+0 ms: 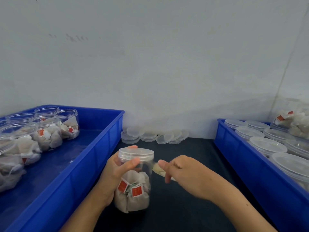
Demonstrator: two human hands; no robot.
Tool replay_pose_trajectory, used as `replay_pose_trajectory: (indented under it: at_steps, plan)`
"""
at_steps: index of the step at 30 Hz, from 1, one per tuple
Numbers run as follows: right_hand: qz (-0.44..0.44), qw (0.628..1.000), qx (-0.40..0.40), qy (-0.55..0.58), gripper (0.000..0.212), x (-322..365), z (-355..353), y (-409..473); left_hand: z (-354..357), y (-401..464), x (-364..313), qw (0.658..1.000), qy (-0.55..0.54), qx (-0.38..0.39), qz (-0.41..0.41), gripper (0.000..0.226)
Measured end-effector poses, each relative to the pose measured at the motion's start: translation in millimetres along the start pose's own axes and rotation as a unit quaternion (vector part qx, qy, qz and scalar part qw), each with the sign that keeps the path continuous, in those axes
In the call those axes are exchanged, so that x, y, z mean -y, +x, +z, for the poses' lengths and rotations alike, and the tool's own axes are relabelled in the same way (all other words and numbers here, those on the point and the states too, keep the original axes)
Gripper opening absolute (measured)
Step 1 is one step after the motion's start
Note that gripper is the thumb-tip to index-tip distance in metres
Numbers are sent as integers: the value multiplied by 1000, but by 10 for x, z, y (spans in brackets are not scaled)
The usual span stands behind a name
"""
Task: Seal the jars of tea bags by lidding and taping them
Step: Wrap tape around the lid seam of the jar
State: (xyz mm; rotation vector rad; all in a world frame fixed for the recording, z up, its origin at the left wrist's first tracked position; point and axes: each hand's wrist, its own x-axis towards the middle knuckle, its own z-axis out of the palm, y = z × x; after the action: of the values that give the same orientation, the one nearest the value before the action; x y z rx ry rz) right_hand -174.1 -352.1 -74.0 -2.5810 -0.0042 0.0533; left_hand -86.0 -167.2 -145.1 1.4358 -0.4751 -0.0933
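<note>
Head view: left hand [115, 171] grips a clear jar [133, 181] upright over the dark tabletop [192, 198], thumb curled across the front just under the lid [136, 154], one fingertip showing above the lid's far rim. Lid is on; tea bags [132, 193] with red tags fill the lower half. Right hand [182, 171] sits just right of the jar, thumb and fingers pinching a small pale piece, likely tape [158, 169], its end at the jar wall below the lid; blurred, so can't tell if it's stuck on. Left blue bin [93, 158] holds open jars of tea bags [46, 133]. Right blue bin [242, 158] holds lidded jars [267, 146]. Loose clear lids [155, 136] are piled at the wall between the bins.
</note>
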Motion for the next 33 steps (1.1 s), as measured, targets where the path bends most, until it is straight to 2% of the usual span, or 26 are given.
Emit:
replay_pose_trajectory:
  at_steps: [5,8,11,16,20,24,31,33]
  plan:
    - [-6,998,-45,-40,49,7,30,6,6,-8,10,1000,-7,17,-10,109]
    - [-27,989,-81,-119,41,-2,43,30,21,-8,20,999,-23,28,-20,107]
    - [-52,975,-106,-186,49,-27,64,59,28,-11,20,998,-31,38,-28,104]
    - [-42,976,-124,-175,54,-89,109,133,21,-14,17,997,-41,50,-41,104]
    - [-35,979,-120,-159,39,-83,152,160,31,-14,9,995,-58,61,-58,103]
    - [1,982,-122,-142,47,-68,183,169,30,-11,18,995,-64,51,-63,109]
    - [25,988,-121,-96,48,-88,209,169,28,-23,-130,997,47,45,-29,100]
    - [19,987,-124,-99,49,-89,215,165,7,-14,-165,997,71,41,-8,104]
